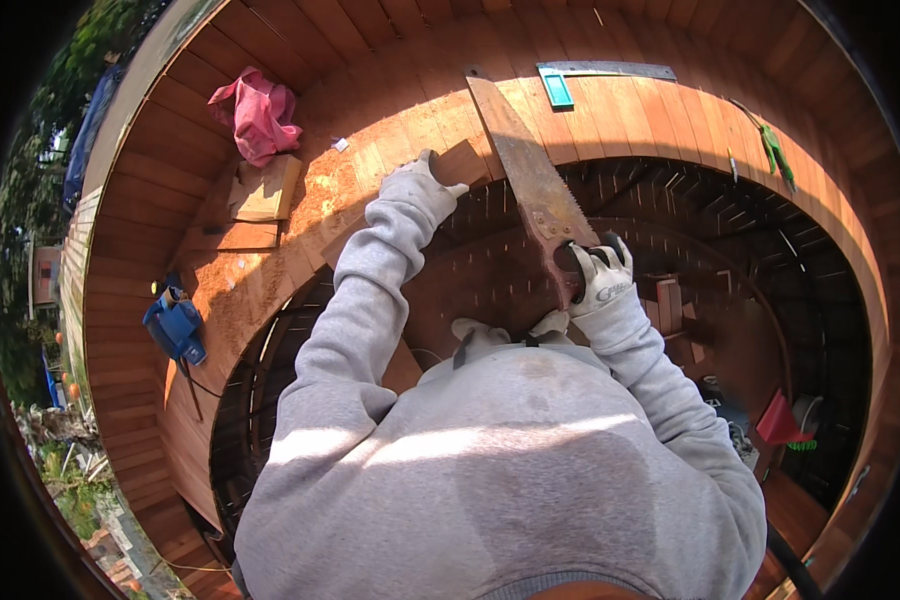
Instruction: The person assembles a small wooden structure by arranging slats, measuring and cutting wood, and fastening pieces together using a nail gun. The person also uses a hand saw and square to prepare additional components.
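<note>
On the saw (525, 150) the blade is rusted metal, matt and rough; the board (458, 166) is bare matt wood. Smooth wooden planks form the table (625, 108), strewn with powdery sawdust (330, 182). The square (610, 70) pairs metal with plastic; the blue power tool (175, 325) looks plastic-cased, the pink bundle (260, 118) crumpled cloth.

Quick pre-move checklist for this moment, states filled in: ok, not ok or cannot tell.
1. Right hand gripping the saw at its handle end: ok.
2. Left hand on the wooden board: ok.
3. Left fingers apart from the blade: ok.
4. Blade touching the board's end: cannot tell.
5. Blue-handled square apart from the saw: ok.
6. Surface free of sawdust: not ok.
</note>
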Available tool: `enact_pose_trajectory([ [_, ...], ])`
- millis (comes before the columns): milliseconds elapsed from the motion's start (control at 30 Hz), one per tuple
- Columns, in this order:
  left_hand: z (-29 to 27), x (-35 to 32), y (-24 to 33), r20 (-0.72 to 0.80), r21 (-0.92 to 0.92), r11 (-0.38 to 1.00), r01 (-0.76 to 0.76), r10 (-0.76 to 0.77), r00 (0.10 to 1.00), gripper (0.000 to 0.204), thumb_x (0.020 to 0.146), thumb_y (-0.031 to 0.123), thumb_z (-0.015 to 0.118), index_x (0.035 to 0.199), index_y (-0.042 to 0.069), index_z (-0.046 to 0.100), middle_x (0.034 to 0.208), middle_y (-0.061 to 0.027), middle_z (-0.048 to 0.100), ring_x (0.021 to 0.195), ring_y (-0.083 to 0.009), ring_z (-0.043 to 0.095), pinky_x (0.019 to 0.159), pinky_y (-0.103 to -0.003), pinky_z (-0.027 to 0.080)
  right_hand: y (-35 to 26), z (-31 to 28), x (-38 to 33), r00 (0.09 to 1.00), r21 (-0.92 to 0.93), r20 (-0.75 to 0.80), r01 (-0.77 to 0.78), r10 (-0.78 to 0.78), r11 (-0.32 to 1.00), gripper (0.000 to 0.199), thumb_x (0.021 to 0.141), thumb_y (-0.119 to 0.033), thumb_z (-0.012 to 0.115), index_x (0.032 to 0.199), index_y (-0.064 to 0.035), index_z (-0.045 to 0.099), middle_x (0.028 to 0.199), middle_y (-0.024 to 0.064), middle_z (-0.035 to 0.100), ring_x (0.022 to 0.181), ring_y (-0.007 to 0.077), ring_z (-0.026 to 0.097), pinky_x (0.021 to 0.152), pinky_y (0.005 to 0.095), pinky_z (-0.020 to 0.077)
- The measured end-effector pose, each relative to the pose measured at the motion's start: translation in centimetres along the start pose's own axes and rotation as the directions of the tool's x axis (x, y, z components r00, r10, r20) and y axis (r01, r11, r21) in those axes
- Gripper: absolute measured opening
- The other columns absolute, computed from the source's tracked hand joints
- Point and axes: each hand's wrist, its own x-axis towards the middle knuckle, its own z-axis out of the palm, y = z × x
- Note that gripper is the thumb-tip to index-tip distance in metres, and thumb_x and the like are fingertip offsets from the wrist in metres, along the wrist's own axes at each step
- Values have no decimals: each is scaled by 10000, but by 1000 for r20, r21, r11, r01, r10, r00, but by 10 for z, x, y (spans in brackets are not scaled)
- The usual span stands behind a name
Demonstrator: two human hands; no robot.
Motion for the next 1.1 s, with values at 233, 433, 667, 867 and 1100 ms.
enact_pose_trajectory([
  [233,6,6,22,-25,-29,998,-48,47,999,780,804,489,695,1394,50,435,1289,-199,568,1236,-318,513,1057,-378,394,12,-12,-28,925,699,-256,-24,282,714,396,772,0,636,1164,-49,610,975,107,654,886,318,637,857,395,502],
  [433,19,11,25,-108,6,998,-64,64,992,754,777,465,730,1359,57,478,1331,-204,515,1265,-336,473,1068,-404,379,-15,1,-25,910,858,14,-224,414,463,290,807,12,614,1096,-2,597,904,154,639,784,305,647,708,349,508],
  [667,32,28,11,-92,-47,992,-117,112,989,725,761,432,757,1354,103,501,1371,-231,457,1307,-372,399,1094,-428,345,-7,28,-22,951,763,-284,148,120,629,320,711,-18,670,1029,-15,640,850,136,627,778,335,628,733,411,525],
  [867,41,35,-1,-114,-88,986,-142,131,985,725,736,401,790,1353,144,510,1392,-271,418,1313,-405,373,1108,-442,332,-10,29,-17,958,753,-259,119,125,647,277,695,-32,683,971,-53,685,788,95,614,732,310,609,672,417,483],
  [1100,47,38,-5,-108,-85,989,-123,114,988,715,730,393,795,1344,151,520,1386,-268,423,1306,-409,378,1105,-441,334,-9,39,-22,959,763,-261,137,108,631,301,677,-28,672,975,-68,693,751,99,610,691,308,599,677,410,485],
])
